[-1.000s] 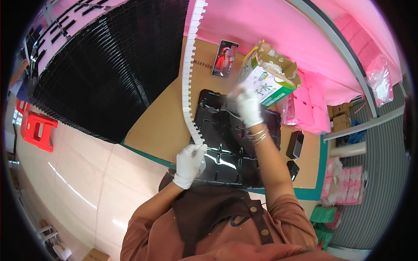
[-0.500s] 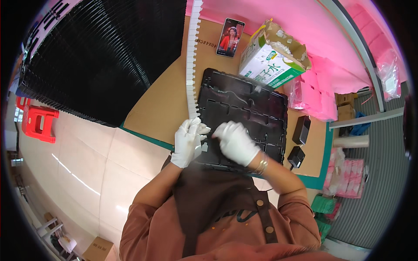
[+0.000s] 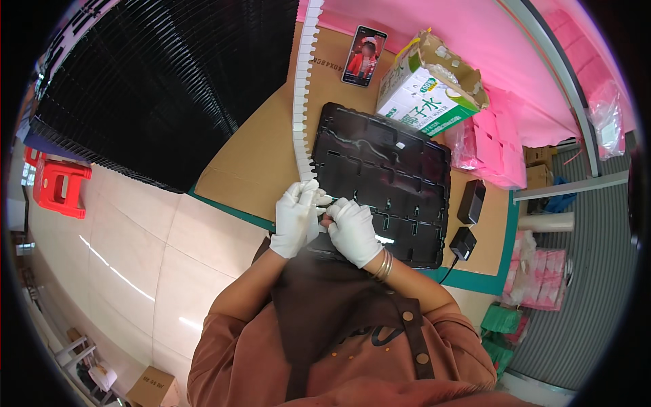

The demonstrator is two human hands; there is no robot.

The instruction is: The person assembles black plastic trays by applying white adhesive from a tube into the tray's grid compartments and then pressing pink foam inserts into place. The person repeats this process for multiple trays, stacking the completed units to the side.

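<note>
From my head, I see my left hand (image 3: 293,220) bent nearly closed, with its fingers pinching the near end of a long white strip (image 3: 302,102). My right hand (image 3: 354,232) has its fingers bunched up right beside the left one's fingertips. I cannot tell if it has hold of anything.

The strip's long way runs from my left hand straight away from me. It goes by the left edge of the black tray (image 3: 380,163), over the brown cardboard (image 3: 251,142) and past its far edge. The side with the little notches faces right.

The far end of the strip is cut off by the top of what I see. My fingers hide its near end, and my hands cover the tray's near left corner.

Dark print sits on the cardboard by its far edge, just right of the strip. Big green letters cover the side of a white and green box (image 3: 407,102) behind the tray's far edge. The smallest print there is too tiny to read.
</note>
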